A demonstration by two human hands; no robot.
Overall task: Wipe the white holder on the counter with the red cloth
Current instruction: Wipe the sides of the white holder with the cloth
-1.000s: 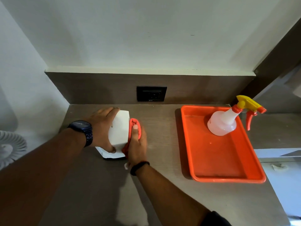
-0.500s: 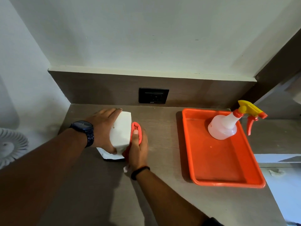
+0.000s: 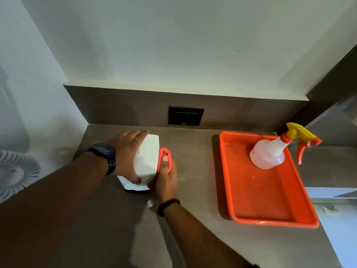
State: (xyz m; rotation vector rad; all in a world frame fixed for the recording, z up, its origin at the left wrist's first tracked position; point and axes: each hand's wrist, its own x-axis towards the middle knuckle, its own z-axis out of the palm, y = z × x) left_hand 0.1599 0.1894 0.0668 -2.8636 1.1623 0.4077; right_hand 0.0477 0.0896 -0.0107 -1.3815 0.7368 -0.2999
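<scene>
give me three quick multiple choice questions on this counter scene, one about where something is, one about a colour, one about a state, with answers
1. Where does the spray bottle stand?
A. In the orange tray
B. On the bare counter beside the holder
C. On the floor

2. What colour is the spray bottle's nozzle head?
A. Blue
B. Yellow
C. Black

3. What is the right hand doing?
A. Resting empty on the counter
B. Gripping the spray trigger
C. Pressing the red cloth against the white holder's side

Answers:
1. A, the bottle's base sits inside the orange tray at its far end.
2. B, the head is yellow, with a red trigger below it.
3. C, the red cloth is bunched under the right hand against the right face of the white holder, while the left hand grips the holder from the other side.
</scene>
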